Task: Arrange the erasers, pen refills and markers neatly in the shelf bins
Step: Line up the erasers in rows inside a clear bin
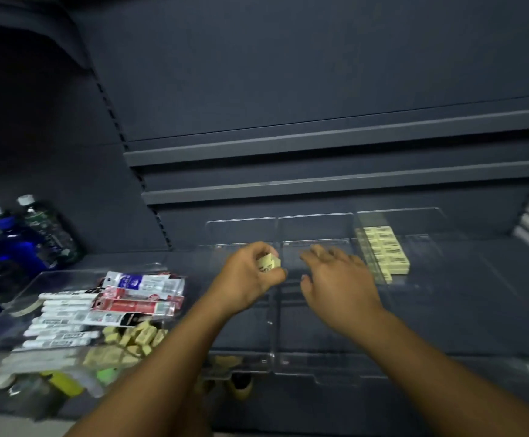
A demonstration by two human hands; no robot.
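Over on the far left of the dark grey metal shelf [493, 247] sits a cluster of blue and dark plastic bottles with white caps [20, 234]. Just right of them is a clear plastic tray [67, 274] with the stock dumped in it. White barrel markers [61, 320] lie side by side along its left part, and flat packs of pen refills in red and white packaging [140, 298] are stacked toward the back right. A heap of loose pale yellow erasers [137, 337] sits at the front, kinda blurry.

Next along, the left hand [247, 279] comes in from the bottom edge, forearm angled up and to the right, wrist bent. Its fingers are curled tight round a few pale yellow eraser blocks [268, 263]; how many exactly, I can't tell. It's held over the left clear plastic bin [250, 335], right by the divider to the middle clear bin [313, 222].

The right hand [335, 275] is stretched out over that middle bin, palm down, fingers spread and loose, gripping nothing. It's motion-blurred. Its knuckles are just beside the right clear bin [430, 263], where more labelled pale yellow erasers [386, 250] are lined up in neat rows against the bin's left wall.
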